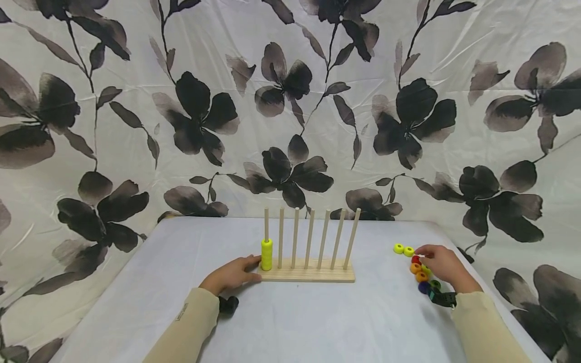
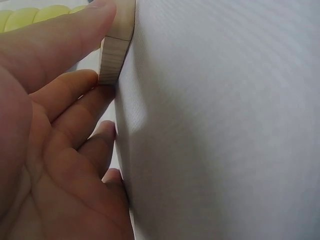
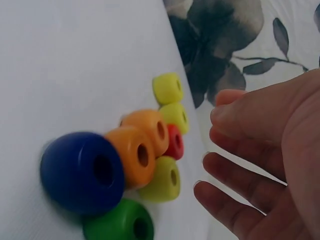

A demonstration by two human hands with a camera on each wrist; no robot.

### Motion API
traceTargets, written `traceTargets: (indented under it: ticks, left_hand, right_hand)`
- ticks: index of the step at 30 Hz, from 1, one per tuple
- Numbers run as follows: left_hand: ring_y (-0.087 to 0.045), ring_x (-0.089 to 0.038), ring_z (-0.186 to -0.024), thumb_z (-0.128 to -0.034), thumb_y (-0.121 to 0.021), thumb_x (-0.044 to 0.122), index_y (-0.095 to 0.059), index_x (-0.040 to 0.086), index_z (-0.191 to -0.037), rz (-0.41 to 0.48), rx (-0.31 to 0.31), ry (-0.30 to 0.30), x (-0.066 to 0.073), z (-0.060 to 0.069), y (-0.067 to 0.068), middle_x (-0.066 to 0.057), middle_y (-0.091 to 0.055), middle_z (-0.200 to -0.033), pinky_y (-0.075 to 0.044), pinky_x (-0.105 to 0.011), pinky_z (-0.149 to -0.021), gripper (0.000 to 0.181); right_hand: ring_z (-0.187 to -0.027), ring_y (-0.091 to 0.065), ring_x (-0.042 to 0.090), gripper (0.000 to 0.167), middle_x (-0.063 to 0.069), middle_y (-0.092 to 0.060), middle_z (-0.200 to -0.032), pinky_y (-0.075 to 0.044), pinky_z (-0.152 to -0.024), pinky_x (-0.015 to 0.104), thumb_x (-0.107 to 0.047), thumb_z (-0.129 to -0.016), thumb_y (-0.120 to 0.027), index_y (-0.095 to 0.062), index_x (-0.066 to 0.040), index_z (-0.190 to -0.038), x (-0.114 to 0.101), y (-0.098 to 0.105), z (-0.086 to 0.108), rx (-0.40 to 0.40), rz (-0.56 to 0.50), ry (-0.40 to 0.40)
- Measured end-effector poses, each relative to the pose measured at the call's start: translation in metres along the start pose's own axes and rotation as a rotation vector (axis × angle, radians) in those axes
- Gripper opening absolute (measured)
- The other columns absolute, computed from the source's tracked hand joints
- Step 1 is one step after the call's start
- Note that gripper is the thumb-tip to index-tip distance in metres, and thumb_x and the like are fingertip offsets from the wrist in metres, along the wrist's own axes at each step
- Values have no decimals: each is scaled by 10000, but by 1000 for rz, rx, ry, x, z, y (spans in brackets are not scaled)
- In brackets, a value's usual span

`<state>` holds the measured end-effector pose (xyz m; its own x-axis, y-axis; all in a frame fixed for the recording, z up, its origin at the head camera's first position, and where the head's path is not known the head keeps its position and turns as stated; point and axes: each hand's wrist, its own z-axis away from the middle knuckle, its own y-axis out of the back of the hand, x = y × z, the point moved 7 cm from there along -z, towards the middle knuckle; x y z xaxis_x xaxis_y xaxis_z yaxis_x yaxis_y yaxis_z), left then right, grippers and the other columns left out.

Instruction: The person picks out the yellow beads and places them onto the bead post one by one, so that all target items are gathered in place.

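A wooden peg rack (image 1: 306,274) stands on the white table, with several upright pegs. Yellow beads (image 1: 267,254) are stacked on its leftmost peg. My left hand (image 1: 233,275) grips the rack's left end, the thumb on the near side; in the left wrist view, the thumb (image 2: 60,42) and fingers meet the base's end (image 2: 112,60). Over the loose beads at the right hovers my right hand (image 1: 442,262), fingers loosely bent, nothing visible between them. Closest to its fingertips is a red bead (image 3: 174,142), beside orange beads (image 3: 127,155) and a yellow bead (image 3: 161,182).
A dark blue bead (image 3: 70,170) and a green bead (image 3: 117,222) lie at the near end of the loose group. Two yellow beads (image 1: 403,249) are at its far end. Behind the table (image 1: 345,322) hangs a floral cloth (image 1: 290,126).
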<state>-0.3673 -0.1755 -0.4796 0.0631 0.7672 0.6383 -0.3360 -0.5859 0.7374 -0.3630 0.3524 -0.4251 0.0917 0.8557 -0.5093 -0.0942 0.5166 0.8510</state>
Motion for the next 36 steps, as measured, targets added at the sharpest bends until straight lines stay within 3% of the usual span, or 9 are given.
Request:
traceTargets:
  ticks: [10,25,36]
  left_hand:
    - [-267,-390,-1455,-851,-721,370,-444,216,-1466,3,-3,-9,-2,0,-1,-171,-321,-1564,-233,-601,-1159,692]
    - [-266,-388,-1457,-846,-726,370,-449,216,-1463,8,-1,-3,-3,-2,-3,-166,-324,-1564,-232,-601,-1160,694]
    - [-259,-382,-1461,-853,-718,378,-434,224,-1471,1,-4,11,-2,-4,-1,-153,-315,-1572,-232,-606,-1158,698]
  right_hand:
    - [-977,-563,325,276,262,-588,-1200,-497,-875,551,-121,-956,-524,-622,-10,-1188,22,-10,3,2,2,-67]
    - [-1003,-592,340,319,297,-579,-1229,-520,-846,498,-39,-887,-519,-640,26,-1175,32,-15,1,-12,25,-56]
    - [-982,-585,310,344,272,-591,-1231,-519,-801,458,-107,-921,-522,-617,18,-1227,38,-10,-5,-2,39,-48]
